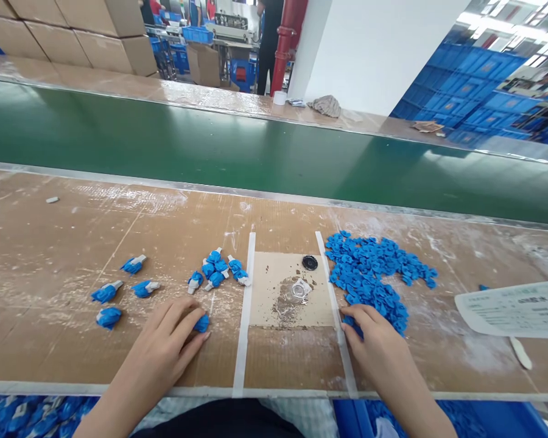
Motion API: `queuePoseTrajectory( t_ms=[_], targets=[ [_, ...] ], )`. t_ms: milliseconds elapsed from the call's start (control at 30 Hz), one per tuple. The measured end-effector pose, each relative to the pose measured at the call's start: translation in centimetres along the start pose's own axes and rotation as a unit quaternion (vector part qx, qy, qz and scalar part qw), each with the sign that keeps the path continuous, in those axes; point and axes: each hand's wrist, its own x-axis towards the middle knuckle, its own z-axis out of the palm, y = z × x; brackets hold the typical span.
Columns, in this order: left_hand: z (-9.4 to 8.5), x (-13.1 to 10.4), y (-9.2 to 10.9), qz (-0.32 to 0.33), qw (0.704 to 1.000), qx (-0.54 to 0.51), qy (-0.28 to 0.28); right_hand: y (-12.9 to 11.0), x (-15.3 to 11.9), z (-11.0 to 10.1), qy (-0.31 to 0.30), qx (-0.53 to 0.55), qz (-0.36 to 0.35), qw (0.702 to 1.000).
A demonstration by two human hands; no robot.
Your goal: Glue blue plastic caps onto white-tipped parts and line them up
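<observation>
My left hand (170, 339) rests low on the brown table, its thumb and fingers closed around a blue part (201, 323). Just beyond it lies a cluster of blue parts with pale grey ends (215, 266), and several similar ones (105, 292) are scattered to the left. My right hand (378, 342) is at the near edge of a heap of small flat blue pieces (369, 267), fingers pinched with blue showing between them. Between the hands, a taped cardboard square (265, 304) bears a clear ring-shaped piece (300, 289) and a black round cap (309, 263).
A green conveyor belt (237, 152) runs across beyond the table. A printed sheet (516, 309) and a white tool-like strip (521, 353) lie at right. Below the table edge are blue parts at left (22, 417) and a blue bin (349, 420) at right. Cartons (100, 48) stand behind.
</observation>
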Motion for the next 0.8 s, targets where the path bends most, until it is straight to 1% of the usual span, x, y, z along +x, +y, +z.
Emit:
queuePoseTrajectory(
  t_ms=[100, 200, 267, 300, 333, 367, 400, 433, 467, 500, 533, 567, 600, 633, 667, 733, 800],
  targets=[
    [0.4, 0.0, -0.1, -0.001, 1.0, -0.019, 0.012, 0.3, 0.1, 0.3, -0.007, 0.0, 0.007, 1.0],
    [0.6, -0.3, 0.1, -0.029, 0.998, -0.052, 0.018, 0.5, 0.3, 0.1, -0.026, 0.014, 0.006, 1.0],
    [0.7, -0.3, 0.7, -0.08, 0.991, -0.103, 0.033, 0.3, 0.8, -0.5, -0.017, 0.033, -0.011, 0.999],
    [0.7, -0.2, 1.1, -0.12, 0.982, -0.141, 0.042, -0.1, 1.2, -1.0, -0.005, 0.05, -0.025, 0.998],
    [0.7, 0.0, 1.7, -0.17, 0.965, -0.191, 0.05, -0.6, 1.7, -1.5, 0.007, 0.073, -0.041, 0.996],
    [0.8, 0.3, 2.5, -0.227, 0.939, -0.255, 0.051, -1.2, 2.2, -1.9, 0.017, 0.102, -0.059, 0.993],
    [0.8, 0.8, 3.3, -0.283, 0.899, -0.33, 0.045, -2.0, 2.7, -2.3, 0.021, 0.133, -0.077, 0.988],
    [0.9, 1.2, 4.1, -0.334, 0.848, -0.411, 0.033, -2.8, 3.3, -2.6, 0.022, 0.161, -0.094, 0.982],
    [1.0, 1.8, 4.9, -0.374, 0.788, -0.488, 0.019, -3.5, 3.8, -2.6, 0.018, 0.182, -0.107, 0.977],
    [1.0, 2.3, 5.7, -0.404, 0.727, -0.555, 0.006, -4.2, 4.3, -2.6, 0.012, 0.195, -0.116, 0.974],
    [1.1, 2.8, 6.4, -0.425, 0.672, -0.607, -0.007, -4.7, 4.7, -2.4, 0.003, 0.199, -0.121, 0.973],
    [1.3, 3.2, 7.0, -0.439, 0.627, -0.643, -0.019, -5.1, 5.1, -2.0, -0.007, 0.196, -0.124, 0.973],
    [1.4, 3.6, 7.5, -0.449, 0.595, -0.666, -0.028, -5.3, 5.4, -1.7, -0.018, 0.191, -0.124, 0.974],
    [1.6, 3.9, 7.9, -0.455, 0.573, -0.681, -0.036, -5.3, 5.6, -1.4, -0.029, 0.186, -0.125, 0.974],
    [1.8, 4.1, 8.3, -0.456, 0.56, -0.69, -0.042, -5.3, 5.7, -1.1, -0.037, 0.185, -0.124, 0.974],
    [2.1, 4.4, 8.8, -0.454, 0.551, -0.699, -0.043, -5.1, 5.8, -0.8, -0.044, 0.2, -0.12, 0.971],
    [2.3, 4.8, 9.2, -0.454, 0.543, -0.705, -0.039, -5.0, 5.6, -1.0, -0.036, 0.246, -0.096, 0.964]
  ],
)
